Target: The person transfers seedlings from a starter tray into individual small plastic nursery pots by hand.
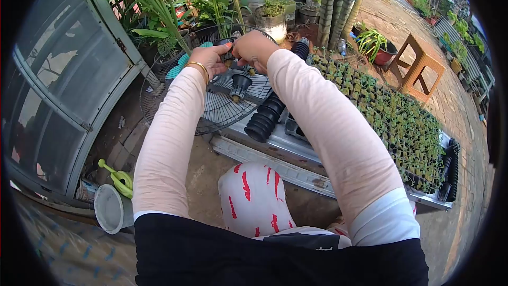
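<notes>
Over a round wire rack, my left hand grips a small black net pot, thumb along its side. My right hand is closed beside that pot, fingers bent down and pinched. Whatever it holds is hidden behind the knuckles. Another black net pot lies tilted on the wires just below my hands, with something brownish at its lower end. A stack of nested black pots lies by the rack's right edge, and a second stack shows beyond my right wrist.
Trays of small seedlings cover the metal table to the right. A brown stool stands behind them. At lower left are a green watering can and a grey bucket. Potted plants crowd the far side.
</notes>
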A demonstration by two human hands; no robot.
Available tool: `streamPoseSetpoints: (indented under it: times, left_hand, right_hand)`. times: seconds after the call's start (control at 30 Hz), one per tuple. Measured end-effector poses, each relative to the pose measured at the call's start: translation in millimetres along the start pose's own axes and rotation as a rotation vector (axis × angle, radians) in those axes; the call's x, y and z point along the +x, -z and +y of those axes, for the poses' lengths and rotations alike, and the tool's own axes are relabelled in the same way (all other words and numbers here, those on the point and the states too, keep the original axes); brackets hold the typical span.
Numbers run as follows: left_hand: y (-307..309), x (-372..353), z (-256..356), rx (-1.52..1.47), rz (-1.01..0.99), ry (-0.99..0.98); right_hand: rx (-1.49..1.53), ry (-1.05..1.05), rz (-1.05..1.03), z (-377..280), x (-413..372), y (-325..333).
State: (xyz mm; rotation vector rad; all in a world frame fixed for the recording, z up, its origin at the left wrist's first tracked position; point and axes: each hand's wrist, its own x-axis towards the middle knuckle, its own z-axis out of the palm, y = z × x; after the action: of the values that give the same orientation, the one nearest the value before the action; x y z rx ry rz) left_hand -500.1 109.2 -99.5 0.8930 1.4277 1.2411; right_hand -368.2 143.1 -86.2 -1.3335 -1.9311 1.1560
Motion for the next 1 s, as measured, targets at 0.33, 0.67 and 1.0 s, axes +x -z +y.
streamPoseSetpoints:
  times: [0.33,0.67,1.0]
  left_hand:
    - [1,40,-30,0.359,0.124,0.014]
    - [-6,38,-14,1.105,0.246,-0.23]
    - [-62,-103,-27,0.914,-0.248,-0.887]
  right_hand:
    - [-0.527,0.09,-0.109,15,20,-20]
    - [-0.401,0.346,0.003,-4,-20,48]
    - [-0.56,0.375,0.137,17,-140,100]
